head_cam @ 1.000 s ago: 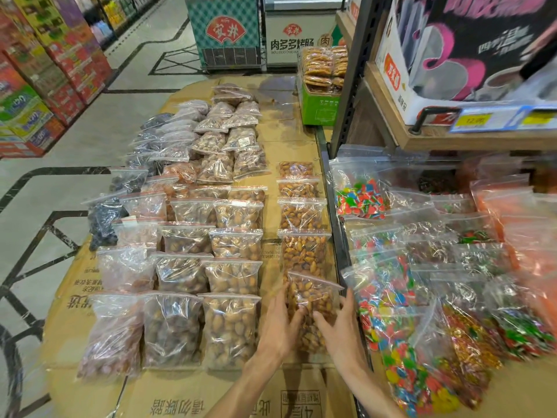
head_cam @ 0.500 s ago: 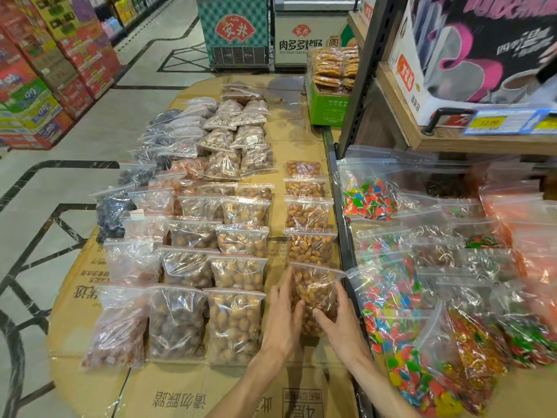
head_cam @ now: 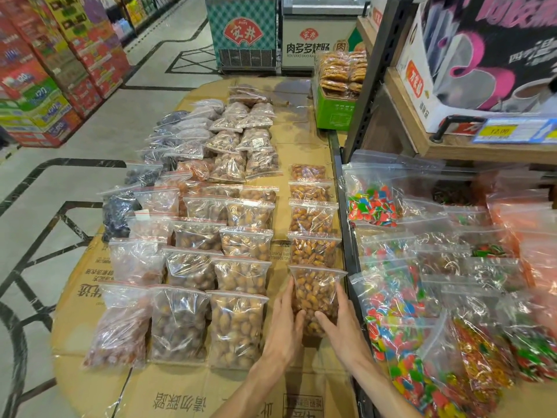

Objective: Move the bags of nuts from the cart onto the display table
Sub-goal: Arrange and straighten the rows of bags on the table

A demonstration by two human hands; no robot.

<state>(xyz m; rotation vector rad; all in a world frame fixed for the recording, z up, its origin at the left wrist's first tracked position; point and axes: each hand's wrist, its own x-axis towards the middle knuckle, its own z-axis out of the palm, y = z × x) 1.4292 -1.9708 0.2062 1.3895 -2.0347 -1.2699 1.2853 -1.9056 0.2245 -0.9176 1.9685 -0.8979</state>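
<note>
A clear zip bag of brown nuts lies on the cardboard-covered display table, nearest in the right-hand column of nut bags. My left hand presses its straight fingers against the bag's left edge. My right hand lies flat along the bag's right edge, thumb over its lower part. Several rows of other nut bags fill the table to the left. No cart is in view.
A shelf unit stands right of the table, its lower level full of bags of coloured sweets. A green box of snack packs sits at the table's far end. Freezers and stacked cartons line the aisle.
Both hands have slid the nut bag a little farther up the table toward the column and now press its sides. The camera has leaned in closer.
</note>
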